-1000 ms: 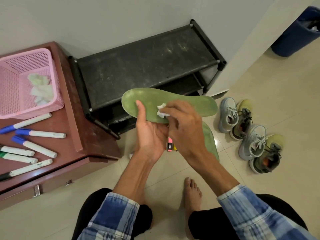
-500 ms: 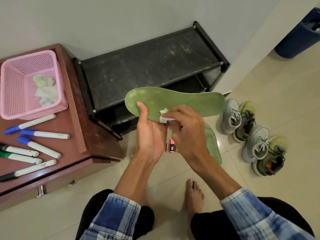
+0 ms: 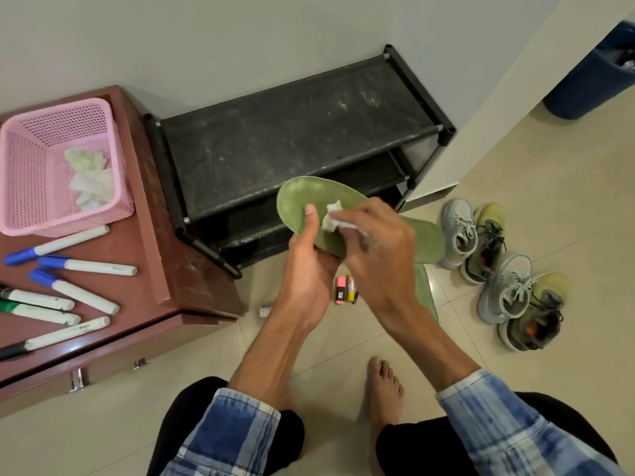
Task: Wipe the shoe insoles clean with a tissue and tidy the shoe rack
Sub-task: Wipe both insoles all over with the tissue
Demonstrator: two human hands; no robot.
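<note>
- gripping a green insole [image 3: 299, 195] from below, the left hand [image 3: 305, 269] has its thumb laid flat on the upper face and its other fingers curled under the edge.
- the insole is held in the air near the middle of the view, in front of the rack, with its rounded end towards eleven o'clock and its far end towards four o'clock.
- the right hand [image 3: 381, 255] reaches over the insole from five o'clock, fingers bent round a crumpled white tissue [image 3: 331, 216] and pressing it on the green face just beside the left thumb.
- a second green insole [image 3: 426, 297] lies on the tiled floor under the right wrist, mostly hidden by it.
- the black shoe rack [image 3: 292, 142] stands against the wall at twelve o'clock; its top shelf shows pale dust marks.
- two grey shoes [image 3: 458, 228] and two olive-green shoes [image 3: 532, 321] stand on the floor at three o'clock, each grey one touching an olive one.
- a reddish-brown cabinet [image 3: 151, 207] stands at nine o'clock, just beside the rack.
- on the cabinet a pink mesh basket [image 3: 20, 187] holds used tissues [image 3: 91, 180], and several markers [image 3: 86, 266] lie loose at six o'clock of the basket.
- small pink and yellow items [image 3: 345, 290] lie on the floor between the two wrists; what they are i cannot tell.
- a dark blue bin [image 3: 591, 73] stands at two o'clock, past the wall corner.
- a bare foot [image 3: 383, 383] rests on the tiles at six o'clock.
</note>
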